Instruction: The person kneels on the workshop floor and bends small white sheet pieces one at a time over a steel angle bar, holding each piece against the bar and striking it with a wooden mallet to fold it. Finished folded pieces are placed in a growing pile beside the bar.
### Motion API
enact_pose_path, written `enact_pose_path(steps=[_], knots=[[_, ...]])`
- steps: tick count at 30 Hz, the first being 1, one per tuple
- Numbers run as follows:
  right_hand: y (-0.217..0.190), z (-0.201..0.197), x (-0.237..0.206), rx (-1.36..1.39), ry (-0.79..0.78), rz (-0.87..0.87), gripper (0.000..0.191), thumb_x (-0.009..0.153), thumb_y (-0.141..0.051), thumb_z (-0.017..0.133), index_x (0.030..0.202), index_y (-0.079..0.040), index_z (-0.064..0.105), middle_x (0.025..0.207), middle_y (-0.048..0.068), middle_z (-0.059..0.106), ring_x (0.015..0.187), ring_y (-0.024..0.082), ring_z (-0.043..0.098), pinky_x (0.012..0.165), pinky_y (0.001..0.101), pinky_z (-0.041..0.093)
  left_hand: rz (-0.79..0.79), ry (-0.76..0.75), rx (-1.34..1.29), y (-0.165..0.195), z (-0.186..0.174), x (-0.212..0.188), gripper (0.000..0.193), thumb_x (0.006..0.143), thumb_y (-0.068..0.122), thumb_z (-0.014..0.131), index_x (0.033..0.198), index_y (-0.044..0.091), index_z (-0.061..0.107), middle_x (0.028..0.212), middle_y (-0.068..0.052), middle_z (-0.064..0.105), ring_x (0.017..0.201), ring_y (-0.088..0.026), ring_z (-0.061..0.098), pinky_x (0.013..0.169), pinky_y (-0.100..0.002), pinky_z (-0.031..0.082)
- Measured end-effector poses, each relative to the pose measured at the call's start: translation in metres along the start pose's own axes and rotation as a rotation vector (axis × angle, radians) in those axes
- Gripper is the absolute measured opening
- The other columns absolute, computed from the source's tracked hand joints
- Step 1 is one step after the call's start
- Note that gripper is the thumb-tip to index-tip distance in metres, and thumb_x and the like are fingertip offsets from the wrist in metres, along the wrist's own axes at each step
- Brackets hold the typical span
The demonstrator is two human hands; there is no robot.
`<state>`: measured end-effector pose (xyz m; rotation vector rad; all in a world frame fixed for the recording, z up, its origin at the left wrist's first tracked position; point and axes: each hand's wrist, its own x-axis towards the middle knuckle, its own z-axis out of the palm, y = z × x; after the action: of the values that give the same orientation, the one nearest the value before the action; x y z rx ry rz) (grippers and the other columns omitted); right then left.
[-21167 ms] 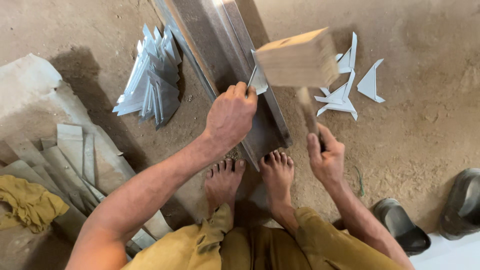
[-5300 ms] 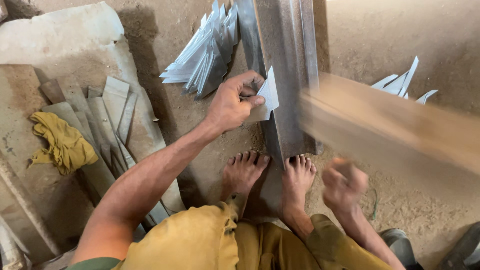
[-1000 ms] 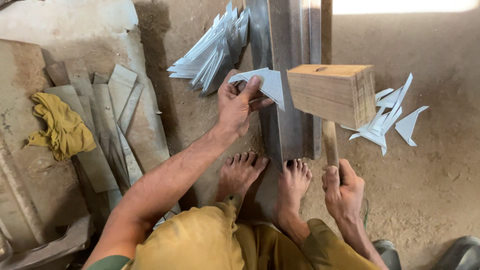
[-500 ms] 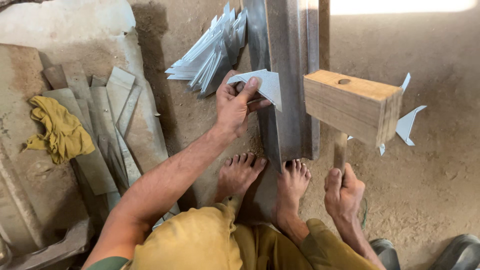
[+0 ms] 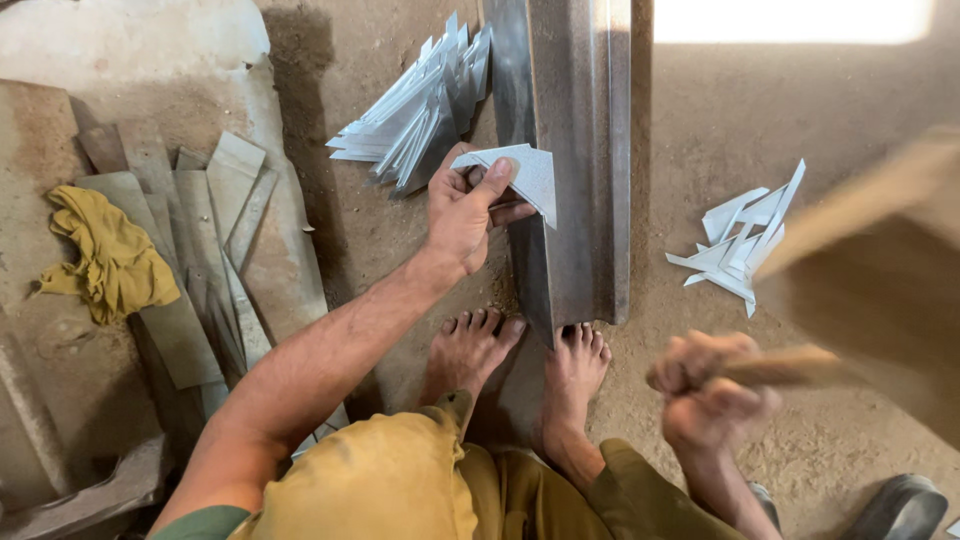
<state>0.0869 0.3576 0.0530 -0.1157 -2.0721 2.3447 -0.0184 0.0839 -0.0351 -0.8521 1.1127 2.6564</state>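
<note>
2 hands (image 5: pixel 462 205) (image 5: pixel 706 392): left grip pinches metal sheet (image 5: pixel 527 175) on steel beam (image 5: pixel 572 150); right fist clasps mallet handle (image 5: pixel 785 366).

I see dull grey sheet-metal pieces (image 5: pixel 415 110), a smooth steel beam (image 5: pixel 575 150) with faint sheen, a pale wooden mallet (image 5: pixel 880 270), rough sandy floor (image 5: pixel 800 130), crumpled yellow cloth (image 5: pixel 105 255)

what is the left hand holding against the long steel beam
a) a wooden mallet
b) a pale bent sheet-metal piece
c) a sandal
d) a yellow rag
b: the left hand pinches a pale sheet-metal piece on the edge of the steel beam; the yellow rag lies far off to the side, and the right hand grips the blurred mallet.
</note>
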Motion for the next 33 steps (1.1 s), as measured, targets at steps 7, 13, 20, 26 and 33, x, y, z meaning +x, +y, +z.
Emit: enact_pose_path(steps=[7,13,20,26,33], knots=[[0.029,-0.007,0.001,-0.42,-0.056,0.145,0.049,0.111,-0.05,0.045,0.087,-0.009,0.054,0.064,-0.003,0.05,0.047,0.007,0.048,0.037,0.0261,0.04,-0.005,-0.005,-0.002,0.001,0.003,0.001,0.014,0.098,0.011,0.071,0.098,0.007,0.058,0.089,-0.006,0.071,0.08,-0.02,0.075,0.067,-0.039,0.068],[0.036,-0.008,-0.013,-0.229,-0.15,0.001,0.04,0.114,-0.043,0.05,0.087,-0.013,0.051,0.06,-0.003,0.043,0.047,0.006,0.044,0.04,0.0247,0.037,-0.023,-0.044,-0.008,0.002,0.0,0.002,0.016,0.098,0.014,0.071,0.099,0.007,0.056,0.092,-0.007,0.073,0.085,-0.022,0.077,0.069,-0.039,0.069],[0.035,-0.008,-0.003,-0.03,0.025,-0.019,0.043,0.109,-0.045,0.048,0.091,-0.007,0.055,0.061,-0.001,0.051,0.045,0.007,0.047,0.039,0.0286,0.04,-0.048,-0.057,-0.043,0.004,0.002,0.003,0.017,0.097,0.015,0.072,0.1,0.007,0.057,0.093,-0.007,0.073,0.085,-0.022,0.076,0.069,-0.038,0.068],[0.065,-0.004,-0.002,-0.308,-0.09,0.199,0.051,0.112,-0.046,0.049,0.092,0.001,0.054,0.063,0.001,0.05,0.049,0.008,0.045,0.038,0.0271,0.035,-0.066,-0.076,-0.059,0.005,0.001,0.005,0.02,0.097,0.016,0.074,0.1,0.006,0.058,0.092,-0.006,0.072,0.089,-0.023,0.077,0.072,-0.039,0.068],[0.057,-0.035,-0.016,-0.201,0.06,0.285,0.05,0.11,-0.051,0.045,0.089,-0.007,0.056,0.059,0.0,0.051,0.042,0.008,0.045,0.033,0.0278,0.037,0.089,-0.055,0.289,0.022,-0.004,0.02,0.034,0.087,0.017,0.089,0.104,0.005,0.063,0.086,-0.005,0.068,0.073,-0.015,0.063,0.068,-0.032,0.059]])
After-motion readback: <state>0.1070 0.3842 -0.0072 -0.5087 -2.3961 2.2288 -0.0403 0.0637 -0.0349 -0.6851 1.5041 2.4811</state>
